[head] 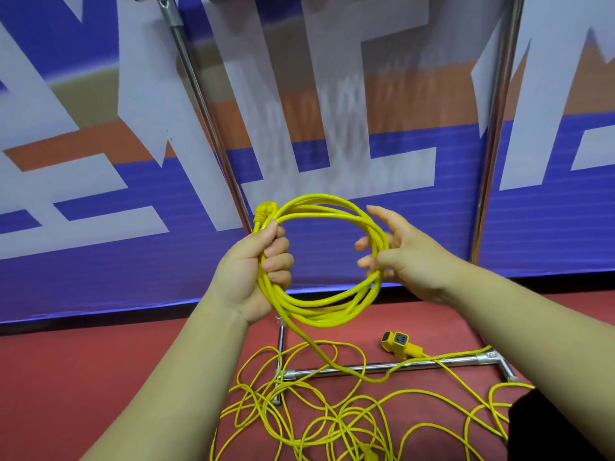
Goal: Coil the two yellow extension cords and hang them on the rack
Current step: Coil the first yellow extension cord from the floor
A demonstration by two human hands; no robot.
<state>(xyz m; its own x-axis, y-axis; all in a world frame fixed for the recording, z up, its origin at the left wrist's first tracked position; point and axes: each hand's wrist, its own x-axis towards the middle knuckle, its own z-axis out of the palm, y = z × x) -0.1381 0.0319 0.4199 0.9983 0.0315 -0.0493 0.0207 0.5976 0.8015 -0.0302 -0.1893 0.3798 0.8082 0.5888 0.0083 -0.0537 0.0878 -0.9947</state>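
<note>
My left hand [256, 271] grips a coil of yellow extension cord [332, 207] at its left side, with the yellow plug [264, 207] sticking up above my fist. My right hand [399, 254] touches the coil's right side with fingers spread and relaxed, some of them behind the loops. A strand drops from the coil to a loose tangle of yellow cord [332, 417] on the red floor. A yellow socket end [397, 342] lies on the floor near the rack's base bar [382, 367]. The metal rack's uprights [206, 108] rise in front of the banner.
A blue, white and orange banner [100, 194] stands close behind the rack. The rack's second upright [496, 128] rises at the right. Red floor [100, 361] spreads to the left. A dark object [545, 427] sits at the lower right.
</note>
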